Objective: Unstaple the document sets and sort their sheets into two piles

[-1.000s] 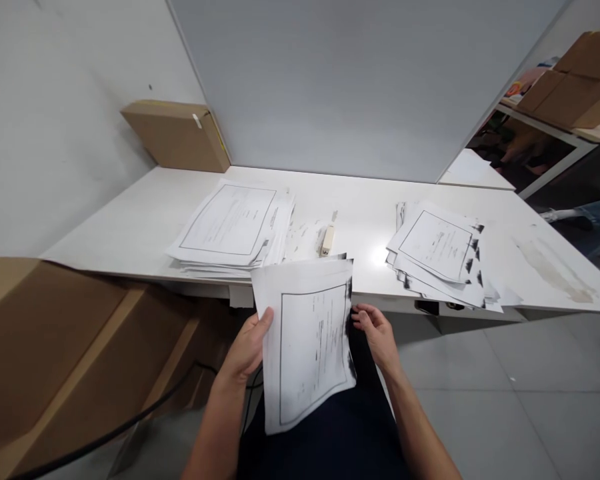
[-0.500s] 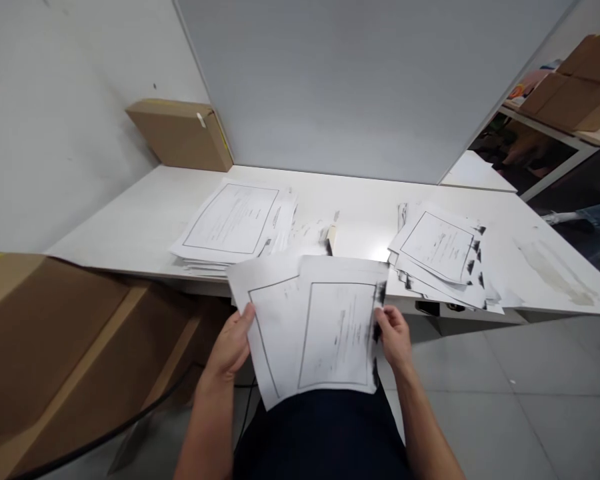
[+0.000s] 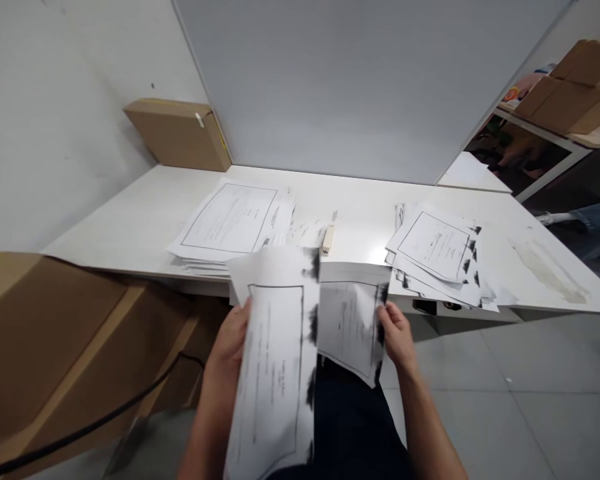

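White printed paper sheets with black frame lines and smudged dark edges: two of them, up in the air over the lap, just short of the near edge of the white table (image 3: 145, 220).

- Left hand (image 3: 230, 347) is closed on the left sheet (image 3: 275, 373), pinching its left margin. The page hangs long and tilted toward the camera, and we judge it is held by the edge so the print stays uncovered.
- Right hand (image 3: 397, 337) is closed on the right sheet (image 3: 350, 320), fingers at its smudged right edge. Its lower corner droops, since only one side is supported.
- The two sheets overlap slightly at the middle; we cannot tell whether they touch.
- On the table: left paper stack (image 3: 230, 223) and right paper stack (image 3: 440, 250), well apart, both within arm's reach. A small beige stapler (image 3: 327, 240) lies between them.
- A brown cardboard box (image 3: 177, 133) sits pushed into the far corner, out of the working area.
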A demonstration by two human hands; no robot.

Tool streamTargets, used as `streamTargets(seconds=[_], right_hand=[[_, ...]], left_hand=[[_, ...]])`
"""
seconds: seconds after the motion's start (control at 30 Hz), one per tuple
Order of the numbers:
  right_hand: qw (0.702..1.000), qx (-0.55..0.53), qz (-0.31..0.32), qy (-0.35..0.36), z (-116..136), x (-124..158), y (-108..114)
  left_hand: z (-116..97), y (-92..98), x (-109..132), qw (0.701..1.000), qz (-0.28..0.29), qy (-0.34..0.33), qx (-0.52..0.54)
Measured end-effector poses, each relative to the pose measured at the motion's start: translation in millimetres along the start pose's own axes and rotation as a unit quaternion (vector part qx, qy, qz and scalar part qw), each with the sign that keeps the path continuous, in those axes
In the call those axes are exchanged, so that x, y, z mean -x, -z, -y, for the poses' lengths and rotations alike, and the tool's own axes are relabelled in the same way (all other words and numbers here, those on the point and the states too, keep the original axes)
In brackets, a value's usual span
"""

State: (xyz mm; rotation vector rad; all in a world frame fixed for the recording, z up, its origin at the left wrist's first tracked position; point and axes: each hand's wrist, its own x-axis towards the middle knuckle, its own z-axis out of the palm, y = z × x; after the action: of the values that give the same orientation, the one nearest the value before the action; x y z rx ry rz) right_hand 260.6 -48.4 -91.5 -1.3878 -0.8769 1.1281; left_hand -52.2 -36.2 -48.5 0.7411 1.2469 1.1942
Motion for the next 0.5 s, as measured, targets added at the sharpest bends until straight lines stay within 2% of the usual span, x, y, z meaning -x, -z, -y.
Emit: streamTargets(seconds=[0.03, 0.1, 0.17, 0.23, 0.4, 0.5], right_hand=[[0.999, -0.025, 0.020, -0.014, 0, 1, -11], [0.995, -0.074, 0.048, -0.036, 1, 4, -29], [0.990, -0.116, 0.068, -0.051, 4, 5, -41], [0.984, -0.145, 0.083, -0.068, 8, 5, -49], [0.985, -0.129, 0.081, -0.076, 7, 2, -52], [0.996, -0.057, 0.015, -0.073, -3, 4, -49]], left_hand=[[6, -6.2, -7, 0.999, 0.006, 0.003, -0.035], [18, -14.7, -19, 0.990, -0.016, -0.032, -0.135], [28, -18.1, -25, 0.968, -0.052, -0.077, -0.233], [35, -18.5, -26, 0.949, -0.066, -0.091, -0.295], [46, -22.1, -26, 0.924, -0.122, -0.123, -0.341], [53, -26.1, -28, 0.927, -0.148, -0.126, -0.319]])
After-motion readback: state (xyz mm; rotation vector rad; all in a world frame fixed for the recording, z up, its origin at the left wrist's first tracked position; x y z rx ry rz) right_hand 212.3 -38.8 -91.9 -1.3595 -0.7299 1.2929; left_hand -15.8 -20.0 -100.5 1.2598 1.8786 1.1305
